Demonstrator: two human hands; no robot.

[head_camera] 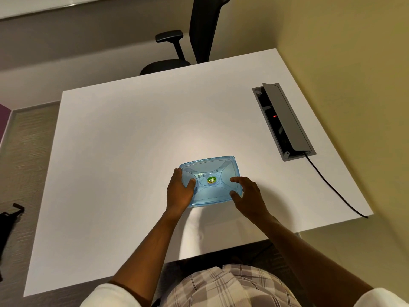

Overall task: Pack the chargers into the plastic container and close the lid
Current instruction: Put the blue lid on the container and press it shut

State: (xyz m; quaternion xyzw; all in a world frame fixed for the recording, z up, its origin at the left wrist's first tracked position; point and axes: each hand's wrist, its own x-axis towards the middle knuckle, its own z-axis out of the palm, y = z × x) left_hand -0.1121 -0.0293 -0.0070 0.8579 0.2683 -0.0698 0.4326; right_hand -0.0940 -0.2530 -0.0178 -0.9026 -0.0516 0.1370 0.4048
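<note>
A blue see-through plastic container (210, 173) sits on the white table (132, 140) with its lid on; a green round sticker marks the lid's middle. Pale shapes show faintly through the lid, too blurred to name. My left hand (179, 191) grips the container's left side, fingers over the edge and thumb pressed on the lid. My right hand (247, 196) rests at the right front corner, fingers spread and touching the lid and rim.
An open grey cable box (285, 122) is sunk in the table at the right, a black cable (332, 187) running from it over the table's edge. A black office chair (190, 47) stands beyond the far edge. A wall runs along the right.
</note>
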